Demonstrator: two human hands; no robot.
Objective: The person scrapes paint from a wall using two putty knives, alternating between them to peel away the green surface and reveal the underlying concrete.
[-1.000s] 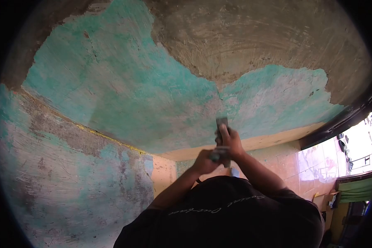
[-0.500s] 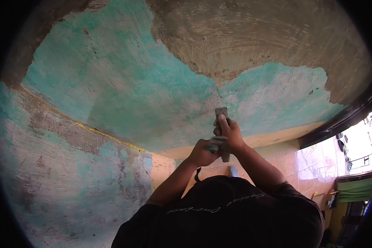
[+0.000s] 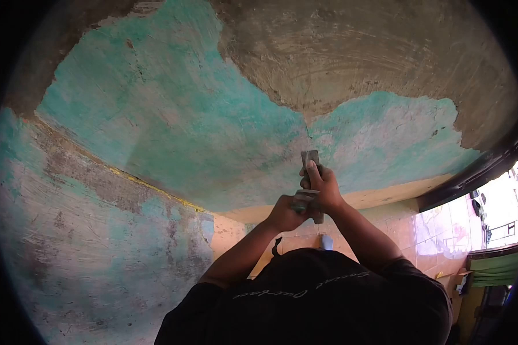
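Right hand (image 3: 323,192) closed round a flat-bladed scraper (image 3: 311,157), forefinger laid along the blade, probably to press it flat. Left hand (image 3: 285,214) wrapped round the handle's lower end, just below the right, likely adding push. Both arms are raised. Blade tip touches the ceiling (image 3: 357,52) inside the teal paint (image 3: 172,115), just under a crack and near the paint's border with bare grey plaster. Container: a box (image 3: 459,280) at lower right; contents too small to tell.
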